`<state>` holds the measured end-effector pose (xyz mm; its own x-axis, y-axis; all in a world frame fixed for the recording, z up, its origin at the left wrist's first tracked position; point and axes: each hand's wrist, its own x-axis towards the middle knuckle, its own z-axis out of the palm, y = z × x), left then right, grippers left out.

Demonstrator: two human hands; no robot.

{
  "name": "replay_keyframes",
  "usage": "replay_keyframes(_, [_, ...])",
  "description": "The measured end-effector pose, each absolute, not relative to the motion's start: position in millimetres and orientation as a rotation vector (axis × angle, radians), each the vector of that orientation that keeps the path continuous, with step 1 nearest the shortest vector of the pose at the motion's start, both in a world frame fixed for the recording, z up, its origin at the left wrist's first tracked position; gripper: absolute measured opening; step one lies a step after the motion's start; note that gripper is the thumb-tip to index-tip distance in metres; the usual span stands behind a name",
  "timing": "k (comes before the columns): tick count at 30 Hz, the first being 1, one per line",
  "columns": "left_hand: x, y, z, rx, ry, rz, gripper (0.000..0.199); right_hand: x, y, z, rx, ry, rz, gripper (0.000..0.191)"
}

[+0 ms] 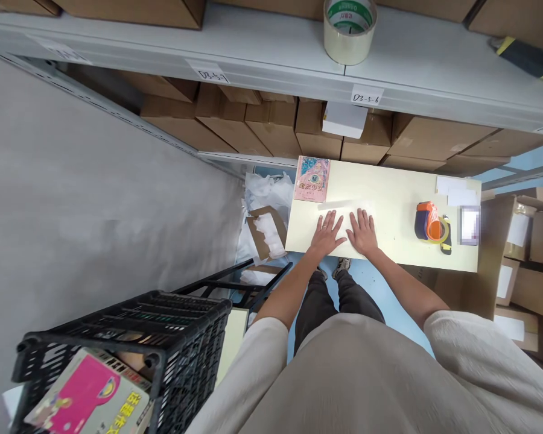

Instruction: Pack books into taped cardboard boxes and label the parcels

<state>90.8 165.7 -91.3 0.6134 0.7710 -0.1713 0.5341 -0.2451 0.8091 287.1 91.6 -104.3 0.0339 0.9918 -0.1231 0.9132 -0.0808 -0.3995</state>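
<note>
My left hand (pixel 326 235) lies flat near the front edge of a pale yellow table (pixel 389 193), its fingers spread. Beside it my right hand (pixel 362 232) rests the same way, palm down, with a small gap between the two. Neither holds anything. Just beyond the fingertips is a faint whitish strip (pixel 339 205), too indistinct to name. A pink book (pixel 312 179) with a blue illustrated cover lies at the table's far left corner. To the right stand an orange tape dispenser (pixel 428 222) and, touching it, a yellow-and-black box cutter (pixel 446 236).
White papers (pixel 457 190) and a blurred device (pixel 469 225) lie at the table's right end. Shelves of cardboard boxes (pixel 271 123) stand behind, with a tape roll (pixel 350 30) above. At lower left is a black crate (pixel 185 337) of books; beyond it, white packing scraps (pixel 269 196).
</note>
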Motion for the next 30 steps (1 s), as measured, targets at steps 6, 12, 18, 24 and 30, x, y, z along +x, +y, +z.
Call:
replay_keyframes(6, [75, 174, -91, 2.0, 0.985, 0.276, 0.091, 294, 64, -99, -2.159, -1.945, 0.502, 0.076])
replay_keyframes(12, [53, 179, -89, 2.076, 0.996, 0.172, 0.092, 276, 45, -94, -2.151, -1.967, 0.531, 0.076])
replay_keyframes(18, [31, 170, -87, 2.078, 1.072, 0.279, 0.076, 277, 45, -83, -2.148, -1.928, 0.526, 0.071])
replay_keyframes(24, [5, 142, -70, 1.883, 1.395, 0.494, 0.068, 252, 78, -57, -2.007, -2.083, 0.555, 0.062])
replay_keyframes(30, [-34, 122, -60, 1.47, 1.752, 0.72, 0.066, 183, 129, -44, -1.743, -2.278, 0.594, 0.058])
